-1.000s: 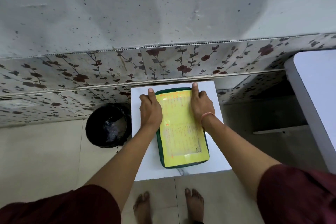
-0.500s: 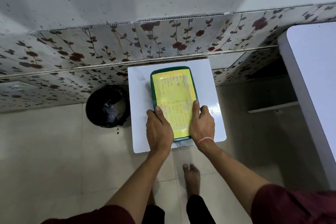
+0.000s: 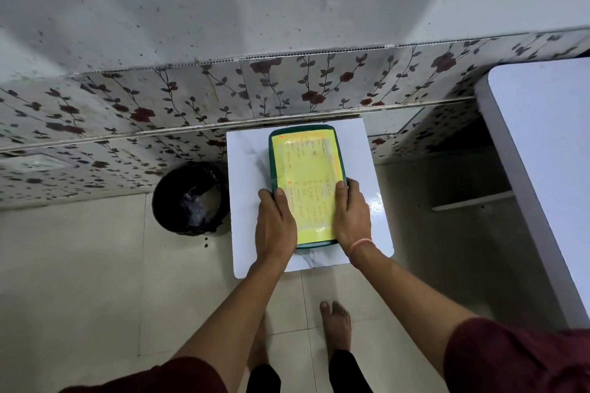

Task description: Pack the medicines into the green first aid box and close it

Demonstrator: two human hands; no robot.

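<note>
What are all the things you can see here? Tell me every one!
first aid box: one, green with a yellow printed lid, lid down, on the small table.
small table: one, white, against the wall.
bin: one, black, on the floor left of the small table.
big table: one, white, at the right edge.
wall tiles: many, pale with dark red flowers, behind the small table.
floor: pale tiles.
left hand: one, on the box's near left side.
right hand: one, pink band at the wrist, on the box's near right side.
feet: two, bare, on the floor.
</note>
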